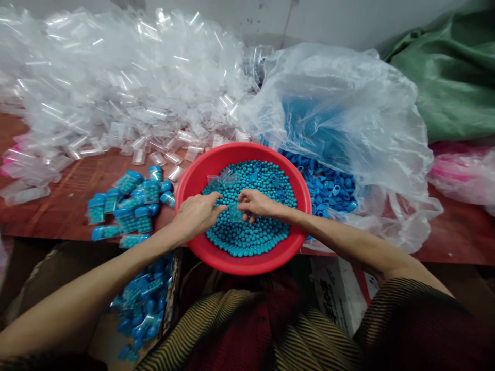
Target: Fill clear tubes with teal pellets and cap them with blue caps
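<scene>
A red basin [247, 265] full of small turquoise balls [247, 239] stands before me. My left hand [199, 212] is over its left side, thumb and forefinger apart, with nothing seen between them. My right hand [256, 204] reaches in from the right, its curled fingers at a small clear plastic container [235, 212] that looks gripped by its edge; the balls show through it. Behind the hands, more clear containers [228, 177] lie on the balls. Blue spoon-shaped lids [255, 171] rest among the balls at the back right.
Filled blue-capped bottles [131, 201] lie left of the basin, with more in a box [170, 293] below the table edge. A large heap of clear containers [127, 87] covers the back left. A plastic bag [386, 113] of blue lids [332, 188] sits at right, near green sacking [452, 77].
</scene>
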`<state>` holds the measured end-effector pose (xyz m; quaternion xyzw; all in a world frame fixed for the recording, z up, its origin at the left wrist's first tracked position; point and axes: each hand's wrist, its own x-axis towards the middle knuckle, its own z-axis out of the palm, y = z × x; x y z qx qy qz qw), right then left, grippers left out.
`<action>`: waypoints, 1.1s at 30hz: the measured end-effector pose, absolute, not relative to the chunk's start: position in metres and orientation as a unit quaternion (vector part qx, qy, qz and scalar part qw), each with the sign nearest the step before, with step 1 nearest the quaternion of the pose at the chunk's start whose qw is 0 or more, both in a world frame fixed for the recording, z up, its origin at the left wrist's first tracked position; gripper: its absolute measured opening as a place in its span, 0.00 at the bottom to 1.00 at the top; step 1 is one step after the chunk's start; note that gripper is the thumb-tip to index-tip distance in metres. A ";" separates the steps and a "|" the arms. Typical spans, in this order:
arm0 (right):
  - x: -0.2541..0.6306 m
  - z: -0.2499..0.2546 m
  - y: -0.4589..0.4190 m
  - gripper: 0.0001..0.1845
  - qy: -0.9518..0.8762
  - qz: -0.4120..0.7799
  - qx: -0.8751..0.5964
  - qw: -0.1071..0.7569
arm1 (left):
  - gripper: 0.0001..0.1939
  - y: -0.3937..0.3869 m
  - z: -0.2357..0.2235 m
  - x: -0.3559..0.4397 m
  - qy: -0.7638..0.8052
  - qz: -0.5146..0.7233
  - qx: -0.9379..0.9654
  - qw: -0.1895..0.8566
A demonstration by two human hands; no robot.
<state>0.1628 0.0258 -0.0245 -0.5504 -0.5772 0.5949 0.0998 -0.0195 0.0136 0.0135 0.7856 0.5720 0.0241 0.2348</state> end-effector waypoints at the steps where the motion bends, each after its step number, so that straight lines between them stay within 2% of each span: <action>1: 0.162 -0.022 0.026 0.08 -0.549 0.627 -0.533 0.150 | 0.18 0.017 0.014 -0.010 0.570 0.015 0.767 0.296; 4: 0.164 -0.012 0.025 0.07 -0.513 0.672 -0.484 0.227 | 0.14 0.026 0.016 0.009 0.569 0.056 0.647 0.505; 6: 0.172 -0.005 0.026 0.07 -0.509 0.673 -0.479 0.242 | 0.11 0.029 0.015 0.012 0.562 0.099 0.580 0.582; 8: 0.185 0.000 0.030 0.09 -0.514 0.654 -0.493 0.257 | 0.09 0.031 0.008 0.010 0.563 0.103 0.568 0.591; 11: 0.207 0.002 0.035 0.10 -0.528 0.593 -0.535 0.289 | 0.05 0.040 -0.010 0.004 0.582 0.029 0.595 0.554; 13: 0.217 -0.001 0.035 0.09 -0.539 0.566 -0.555 0.285 | 0.08 0.050 -0.025 0.006 0.586 -0.018 0.601 0.544; 18: 0.227 -0.015 0.030 0.09 -0.632 0.516 -0.542 0.202 | 0.13 0.076 -0.053 0.040 0.586 -0.050 0.578 0.566; 23: 0.236 -0.018 0.029 0.14 -0.766 0.290 -0.567 0.086 | 0.10 0.084 -0.055 0.060 0.538 -0.010 0.537 0.650; 26: 0.235 -0.011 0.023 0.16 -0.825 0.207 -0.525 0.028 | 0.11 0.082 -0.052 0.057 0.502 0.016 0.502 0.704; 29: 0.228 -0.001 0.009 0.16 -0.866 0.136 -0.481 0.005 | 0.14 0.083 -0.050 0.051 0.477 0.035 0.475 0.739; 33: 0.216 -0.001 -0.009 0.15 -0.911 0.086 -0.402 -0.037 | 0.17 0.087 -0.045 0.044 0.451 0.071 0.452 0.766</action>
